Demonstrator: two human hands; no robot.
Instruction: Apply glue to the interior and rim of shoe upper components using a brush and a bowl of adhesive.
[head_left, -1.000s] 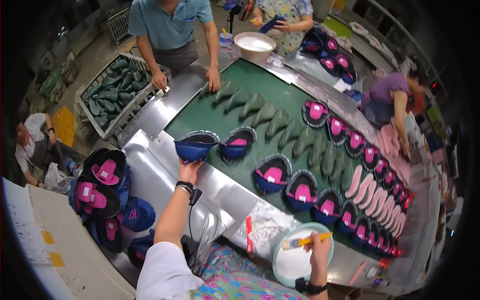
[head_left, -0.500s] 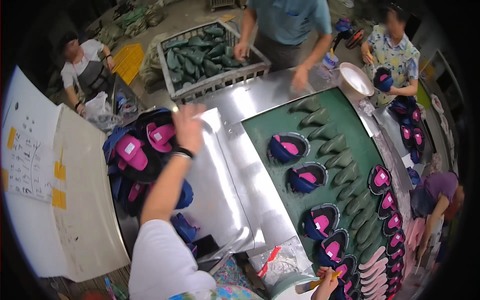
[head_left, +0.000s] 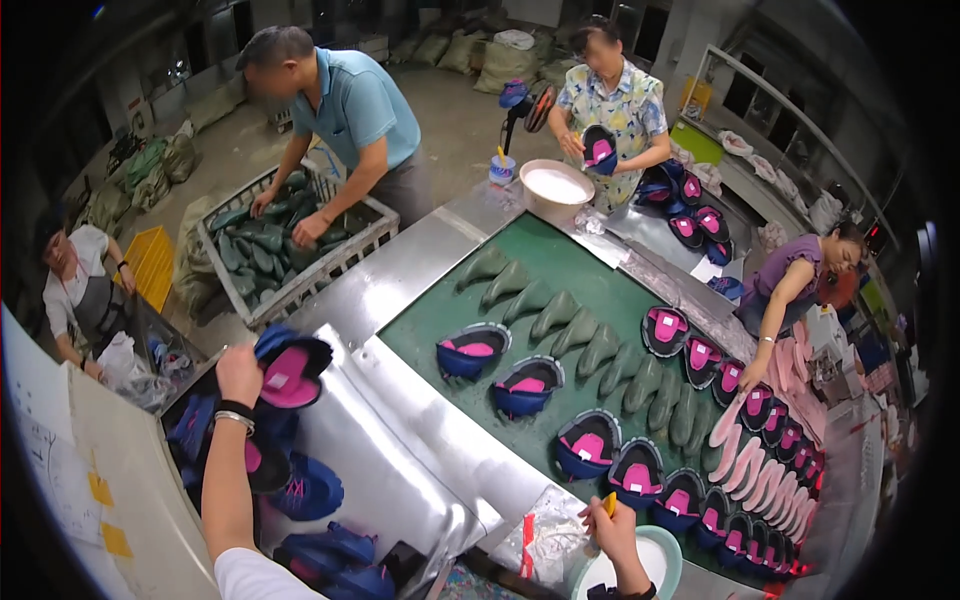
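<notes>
At near left, the person's left grip (head_left: 238, 377), a bare hand, is closed on the left edge of a navy shoe upper (head_left: 292, 377) with a magenta inside, held tilted over a pile of shoe uppers (head_left: 305, 488). The hand hides part of that edge, and the fingertips cannot be seen clearly. The pile lies on a metal tabletop (head_left: 380, 480).

At near right, the right grip (head_left: 612, 535) is closed around the yellow handle of a paintbrush (head_left: 609, 504). The hand stands in front of a pale green bowl (head_left: 674, 572) of white liquid; whether the bristles touch the bowl cannot be told. Just left of it lies a crumpled silvery plastic sheet (head_left: 560, 535).

Around them, from the left: a co-worker in white sleeves (head_left: 80, 285) near a yellow crate (head_left: 152, 265); then a grey crate (head_left: 330, 272) full of dark green shoe lasts (head_left: 265, 255), with both hands of a co-worker in light blue (head_left: 365, 105) in it. On a green tabletop (head_left: 420, 320), a diagonal row of lasts (head_left: 573, 335) runs between a near row of shoe uppers (head_left: 588, 447) and a far row of shoe uppers (head_left: 664, 328). Beyond its far edge, a co-worker in a flowered shirt (head_left: 625, 110) holds another upper beside a basin (head_left: 555, 210). At far right, a co-worker in purple (head_left: 790, 270) reaches over the far row toward pink insoles (head_left: 745, 465).
</notes>
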